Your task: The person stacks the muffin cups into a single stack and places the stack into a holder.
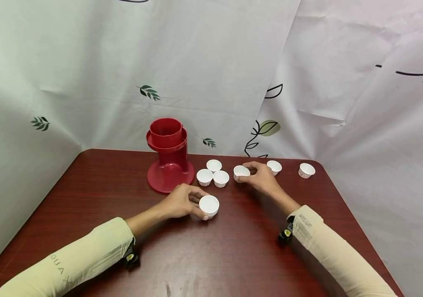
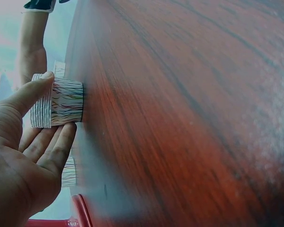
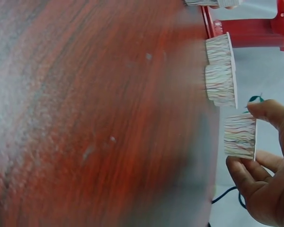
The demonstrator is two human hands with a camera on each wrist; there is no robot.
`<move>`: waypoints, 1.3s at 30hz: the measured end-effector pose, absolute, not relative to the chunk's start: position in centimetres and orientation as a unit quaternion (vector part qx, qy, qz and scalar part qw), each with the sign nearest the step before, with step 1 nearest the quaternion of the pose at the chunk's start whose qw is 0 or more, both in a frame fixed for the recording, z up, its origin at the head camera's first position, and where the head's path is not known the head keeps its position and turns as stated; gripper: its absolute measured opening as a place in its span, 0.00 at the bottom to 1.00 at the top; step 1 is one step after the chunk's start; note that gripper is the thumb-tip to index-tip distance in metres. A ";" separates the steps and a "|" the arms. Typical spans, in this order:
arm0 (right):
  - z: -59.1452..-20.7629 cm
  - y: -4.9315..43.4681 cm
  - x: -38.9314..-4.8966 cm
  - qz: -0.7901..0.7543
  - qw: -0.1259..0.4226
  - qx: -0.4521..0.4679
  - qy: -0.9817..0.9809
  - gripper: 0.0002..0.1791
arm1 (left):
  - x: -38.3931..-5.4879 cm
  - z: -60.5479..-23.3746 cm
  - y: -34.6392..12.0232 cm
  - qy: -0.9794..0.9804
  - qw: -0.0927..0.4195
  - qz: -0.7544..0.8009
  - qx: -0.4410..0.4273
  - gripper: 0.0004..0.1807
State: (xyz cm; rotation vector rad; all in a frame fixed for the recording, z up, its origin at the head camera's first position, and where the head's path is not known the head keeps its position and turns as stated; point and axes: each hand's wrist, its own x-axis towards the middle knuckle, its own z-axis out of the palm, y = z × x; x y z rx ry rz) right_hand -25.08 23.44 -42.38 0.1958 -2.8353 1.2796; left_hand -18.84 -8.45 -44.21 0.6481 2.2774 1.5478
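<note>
My left hand (image 1: pixel 183 202) grips a short stack of white paper baking cups (image 1: pixel 209 205) between thumb and fingers, near the middle of the table. In the left wrist view the stack (image 2: pixel 66 101) shows several nested rims and wavy coloured lines on its side. Further back, my right hand (image 1: pixel 262 177) pinches a single baking cup (image 1: pixel 241 173) by its sides. The right wrist view shows this cup (image 3: pixel 240 136) upright, thumb on one side and fingertips on the other. Left of it, three baking cups (image 1: pixel 220 179) stand grouped in a triangle.
A red plastic stand (image 1: pixel 170 177) with a round base and a cup-like top is left of the grouped cups. One baking cup (image 1: pixel 275 166) stands just beyond my right hand, another (image 1: pixel 306 170) near the table's (image 1: pixel 256 255) far right corner. White printed cloth (image 1: pixel 211 74) hangs behind.
</note>
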 end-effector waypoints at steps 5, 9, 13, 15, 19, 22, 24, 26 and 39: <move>-41.8 23.5 -24.8 0.404 0.015 0.063 -0.913 0.35 | -18.8 -44.2 -8.5 0.795 0.156 0.541 0.227 0.30; -41.4 23.3 -24.6 0.408 0.010 0.068 -0.910 0.35 | -18.8 -44.2 -8.5 0.796 0.157 0.540 0.224 0.30; -41.0 22.9 -24.3 0.417 0.001 0.076 -0.906 0.36 | -18.8 -44.2 -8.5 0.798 0.159 0.538 0.221 0.30; -40.9 22.7 -24.2 0.422 -0.003 0.082 -0.903 0.36 | -18.8 -44.1 -8.5 0.798 0.159 0.538 0.219 0.30; -40.5 22.2 -23.8 0.424 -0.005 0.092 -0.901 0.36 | -18.7 -44.1 -8.5 0.799 0.159 0.539 0.216 0.30; -40.2 21.9 -23.4 0.419 -0.004 0.101 -0.902 0.34 | -18.7 -44.1 -8.5 0.799 0.158 0.538 0.217 0.30; -40.0 21.7 -23.2 0.418 -0.006 0.106 -0.902 0.34 | -18.7 -44.1 -8.5 0.799 0.157 0.538 0.218 0.30; -39.9 21.5 -22.9 0.422 -0.010 0.113 -0.899 0.33 | -18.7 -44.1 -8.5 0.799 0.157 0.538 0.219 0.30; -39.5 19.2 -20.9 0.444 -0.041 0.150 -0.882 0.32 | -18.7 -44.1 -8.5 0.795 0.162 0.543 0.218 0.30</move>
